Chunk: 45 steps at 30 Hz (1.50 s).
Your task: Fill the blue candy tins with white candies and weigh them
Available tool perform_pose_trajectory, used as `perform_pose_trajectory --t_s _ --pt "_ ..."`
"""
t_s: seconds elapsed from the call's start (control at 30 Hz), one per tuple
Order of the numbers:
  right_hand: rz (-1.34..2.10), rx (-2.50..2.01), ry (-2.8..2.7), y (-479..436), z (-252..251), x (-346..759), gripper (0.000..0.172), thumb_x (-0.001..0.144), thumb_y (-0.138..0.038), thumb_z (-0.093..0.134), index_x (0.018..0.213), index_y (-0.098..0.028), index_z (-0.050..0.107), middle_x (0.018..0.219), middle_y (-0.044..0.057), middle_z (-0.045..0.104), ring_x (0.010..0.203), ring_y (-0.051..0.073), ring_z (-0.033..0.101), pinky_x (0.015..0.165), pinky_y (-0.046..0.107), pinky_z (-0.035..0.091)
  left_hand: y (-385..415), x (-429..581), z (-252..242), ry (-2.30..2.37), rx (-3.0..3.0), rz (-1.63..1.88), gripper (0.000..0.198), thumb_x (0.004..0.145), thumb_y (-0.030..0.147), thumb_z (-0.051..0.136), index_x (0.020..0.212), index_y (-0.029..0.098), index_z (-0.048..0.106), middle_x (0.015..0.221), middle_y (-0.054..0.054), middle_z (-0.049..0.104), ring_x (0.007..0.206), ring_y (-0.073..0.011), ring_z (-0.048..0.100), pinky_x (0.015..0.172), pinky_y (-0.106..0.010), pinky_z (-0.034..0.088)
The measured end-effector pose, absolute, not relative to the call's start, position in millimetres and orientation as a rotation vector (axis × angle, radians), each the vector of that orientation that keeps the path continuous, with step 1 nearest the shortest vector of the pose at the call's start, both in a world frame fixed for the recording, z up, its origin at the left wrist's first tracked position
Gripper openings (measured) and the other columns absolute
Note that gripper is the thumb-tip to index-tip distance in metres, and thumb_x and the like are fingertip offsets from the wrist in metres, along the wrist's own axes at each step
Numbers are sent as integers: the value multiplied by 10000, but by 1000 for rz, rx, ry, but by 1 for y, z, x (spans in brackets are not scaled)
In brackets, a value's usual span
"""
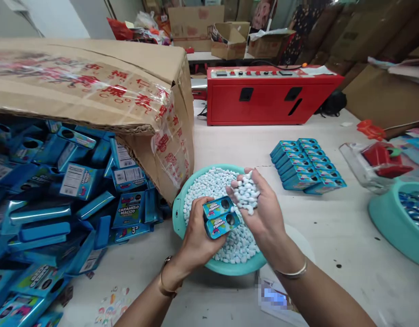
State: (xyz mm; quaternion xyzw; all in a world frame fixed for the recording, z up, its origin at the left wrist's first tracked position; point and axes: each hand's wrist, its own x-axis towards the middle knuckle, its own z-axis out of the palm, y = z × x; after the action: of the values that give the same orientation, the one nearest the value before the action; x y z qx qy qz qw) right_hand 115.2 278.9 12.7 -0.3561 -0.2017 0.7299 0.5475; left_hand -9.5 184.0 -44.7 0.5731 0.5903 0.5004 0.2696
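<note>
My left hand is closed round two small blue candy boxes stacked one on the other, their round holes facing right. My right hand is cupped beside them, holding a heap of small white candies, with some at the holes' edge. Both hands hover over a teal bowl full of the same white candies.
A big tipped cardboard carton spills several blue boxes at left. Neat rows of blue boxes lie at right, before a red machine. Another teal bowl and a clear tray with red parts sit far right.
</note>
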Motion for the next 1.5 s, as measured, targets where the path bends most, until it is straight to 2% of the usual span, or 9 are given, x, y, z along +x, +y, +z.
perform_pose_trajectory --t_s 0.13,0.4,0.67,0.97,1.17,1.3,1.5 --pt "1574 -816 -619 268 20 99 200 781 -348 714 877 -230 584 714 -44 568 670 116 606 694 264 545 187 -4 -43 1572 1500 1372 706 614 136 766 1228 250 438 1207 -64 508 1134 -260 551 1003 -398 449" --pt "1533 -788 -690 259 21 98 227 761 -373 730 842 -220 584 707 -44 557 661 118 570 662 260 490 188 -3 -38 1529 1372 1428 680 619 144 763 1207 222 429 1153 -69 548 1049 -250 604 934 -410 480" --pt "1520 -803 -731 254 20 97 219 749 -372 727 832 -217 597 687 -47 569 654 118 559 685 271 472 193 -3 -36 1652 1547 1471 672 612 134 747 1200 225 433 1165 -72 506 1122 -266 542 983 -427 434" --pt "1624 -754 -575 268 18 102 196 736 -302 750 806 -211 590 699 -45 551 697 113 574 780 297 543 196 -5 -36 1503 1480 1417 680 582 139 767 1176 219 447 1149 -67 530 1074 -255 583 948 -404 468" --pt "1833 -844 -206 288 10 124 61 845 -188 582 797 -196 545 638 -37 520 582 94 543 682 260 581 183 -18 -36 1291 1432 1399 698 627 212 798 1212 239 417 1109 -45 574 965 -219 635 853 -353 523" --pt "1830 -902 -124 292 -8 135 81 860 -157 510 800 -195 552 656 -8 552 610 112 572 621 244 585 177 -30 -38 1255 1483 1495 727 599 252 840 1210 264 446 1135 -37 560 991 -221 626 878 -361 526" --pt "1825 -989 -62 296 -25 143 121 841 -126 471 830 -191 573 739 31 614 707 147 634 629 271 599 178 -39 -43 1239 1447 1555 798 568 327 880 1244 271 459 1204 -63 554 1054 -257 617 929 -414 522"
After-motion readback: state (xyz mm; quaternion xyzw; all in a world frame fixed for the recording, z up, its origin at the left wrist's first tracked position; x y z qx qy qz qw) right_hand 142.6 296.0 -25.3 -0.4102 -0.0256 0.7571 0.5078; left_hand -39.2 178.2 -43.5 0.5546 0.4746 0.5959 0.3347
